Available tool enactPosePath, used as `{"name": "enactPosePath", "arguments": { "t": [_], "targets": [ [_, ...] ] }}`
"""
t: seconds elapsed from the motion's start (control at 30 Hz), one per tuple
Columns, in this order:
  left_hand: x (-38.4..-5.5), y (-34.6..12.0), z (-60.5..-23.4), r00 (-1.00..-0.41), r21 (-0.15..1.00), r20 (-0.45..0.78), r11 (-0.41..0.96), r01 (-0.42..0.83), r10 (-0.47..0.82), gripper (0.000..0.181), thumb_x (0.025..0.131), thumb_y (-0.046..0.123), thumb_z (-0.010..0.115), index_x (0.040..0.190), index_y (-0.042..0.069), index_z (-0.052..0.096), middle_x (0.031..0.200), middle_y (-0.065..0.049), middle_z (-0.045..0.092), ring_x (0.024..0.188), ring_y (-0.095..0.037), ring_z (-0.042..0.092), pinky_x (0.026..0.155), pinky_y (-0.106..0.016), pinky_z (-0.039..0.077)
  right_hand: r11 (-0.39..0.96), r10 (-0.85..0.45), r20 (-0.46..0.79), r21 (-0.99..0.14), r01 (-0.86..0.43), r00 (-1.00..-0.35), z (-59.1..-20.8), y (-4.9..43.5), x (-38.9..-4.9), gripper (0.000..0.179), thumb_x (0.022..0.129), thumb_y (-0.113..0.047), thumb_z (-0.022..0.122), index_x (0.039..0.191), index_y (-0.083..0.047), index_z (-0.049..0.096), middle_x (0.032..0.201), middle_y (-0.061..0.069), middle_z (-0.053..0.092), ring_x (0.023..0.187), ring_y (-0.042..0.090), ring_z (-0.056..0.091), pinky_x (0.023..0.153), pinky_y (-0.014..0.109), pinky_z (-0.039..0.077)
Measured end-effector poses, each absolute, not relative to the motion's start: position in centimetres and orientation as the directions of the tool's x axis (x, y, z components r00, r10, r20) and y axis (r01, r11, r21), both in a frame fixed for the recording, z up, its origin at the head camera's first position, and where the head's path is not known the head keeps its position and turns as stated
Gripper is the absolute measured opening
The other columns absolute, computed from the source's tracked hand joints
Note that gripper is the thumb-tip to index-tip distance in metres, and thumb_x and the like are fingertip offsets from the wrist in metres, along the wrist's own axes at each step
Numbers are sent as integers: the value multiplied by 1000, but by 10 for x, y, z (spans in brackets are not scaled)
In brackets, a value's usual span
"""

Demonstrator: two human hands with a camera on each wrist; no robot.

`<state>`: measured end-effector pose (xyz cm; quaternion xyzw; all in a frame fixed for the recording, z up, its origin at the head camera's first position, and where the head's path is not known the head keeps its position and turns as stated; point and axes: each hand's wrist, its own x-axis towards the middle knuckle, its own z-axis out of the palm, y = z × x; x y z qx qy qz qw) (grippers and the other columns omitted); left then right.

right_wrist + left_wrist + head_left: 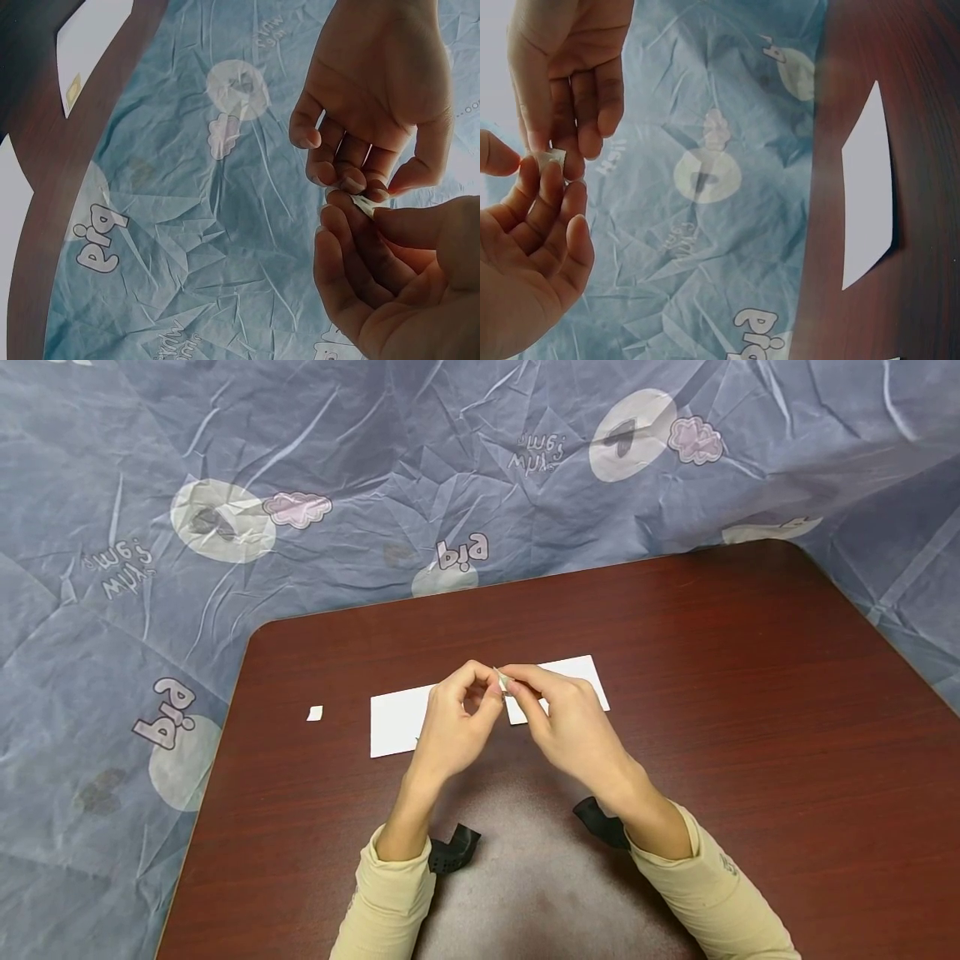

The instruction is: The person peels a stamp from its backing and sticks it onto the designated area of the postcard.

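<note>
While your left hand (457, 720) and right hand (573, 725) together pinch a small, squarish, whitish piece (553, 157) of unclear material at twelve o'clock, an uneven tug could tear it, or loosened fingertips drop it onto the reddish-brown, wood-grained worktop (720, 693).

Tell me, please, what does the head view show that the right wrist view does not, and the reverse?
Only the head view: the small white scrap lying alone at the left of the table, both pale sleeves and the black straps near the wrists.

Only the right wrist view: the palm of the left hand, and clearly, a yellowish mark on a white card.

Both: the two hands meeting at a small pale piece, the right hand pinching it, parts of two white cards, the table, and the patterned cloth.
</note>
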<state>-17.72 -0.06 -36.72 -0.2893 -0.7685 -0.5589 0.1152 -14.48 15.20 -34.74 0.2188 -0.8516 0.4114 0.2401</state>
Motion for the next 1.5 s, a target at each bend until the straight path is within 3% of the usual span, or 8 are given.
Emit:
{"name": "enactPosePath", "arguments": {
  "t": [0.5, 0.7, 0.97, 1.5],
  "targets": [
    [-178, -4, -365, -816, 829, 476, 141, 541, 327, 9, 86, 4, 50, 82, 1, 57, 74, -7, 60, 67, -22, 55, 56, -29, 39, 516, -180, 552, -651, -556, -814, -345, 156, -146, 17, 92, -1, 61, 107, -1, 69, 96, 5, 70, 85, 14, 65, 76, 33, 51],
    [-178, -6, -364, -818, 840, 469, 119, 530, 334, 8, 86, 3, 50, 82, 2, 57, 74, -5, 60, 68, -19, 55, 58, -30, 39, 505, -185, 541, -664, -552, -821, -344, 156, -145, 17, 92, -1, 61, 107, 1, 69, 96, 5, 70, 84, 15, 64, 75, 36, 51],
    [-177, -8, -362, -812, 853, 463, 72, 518, 357, 9, 85, 1, 48, 81, 2, 56, 76, -16, 60, 67, -17, 52, 57, -27, 36, 474, -189, 509, -702, -532, -840, -344, 158, -145, 16, 93, -2, 60, 106, -1, 70, 94, 3, 70, 81, 13, 62, 73, 32, 49],
    [-178, -11, -362, -793, 856, 476, 5, 517, 380, 12, 88, 5, 48, 81, -2, 56, 76, -16, 58, 70, -20, 54, 61, -29, 41, 385, -176, 427, -800, -461, -887, -340, 159, -144, 16, 94, -3, 60, 106, -3, 70, 87, 0, 68, 76, 14, 61, 69, 28, 48]
  ]
}}
